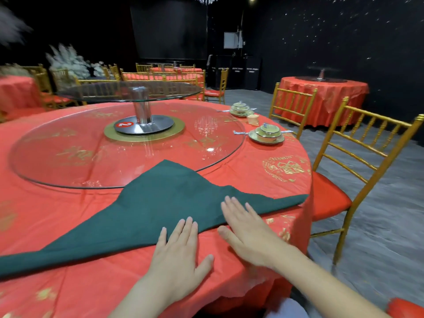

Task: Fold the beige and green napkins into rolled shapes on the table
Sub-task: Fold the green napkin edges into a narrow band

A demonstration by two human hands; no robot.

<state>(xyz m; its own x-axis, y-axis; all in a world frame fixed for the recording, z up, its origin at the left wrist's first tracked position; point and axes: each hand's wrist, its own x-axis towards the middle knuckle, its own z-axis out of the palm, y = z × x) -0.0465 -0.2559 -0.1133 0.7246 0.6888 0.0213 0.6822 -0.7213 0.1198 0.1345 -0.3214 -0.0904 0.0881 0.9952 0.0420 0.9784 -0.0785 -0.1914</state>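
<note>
Green napkin point(149, 203): matte dark cloth, wide triangle, flat on near part of round table, apex lapping onto glass turntable point(68, 157).
Left hand point(181, 251), right hand point(243, 230): both flat, fingers straight, fingertips on napkin's near edge.
Tablecloth point(68, 283): red, thin, crinkled, gold print.
Turntable: clear disc, chrome post.
Far right: stacked bowls point(267, 134) on plates; beside them small beige roll point(253, 119), probably napkin, blurred.
Beyond: gold slatted chairs point(367, 143), grey floor, red-draped tables point(321, 97), black speckled walls.
</note>
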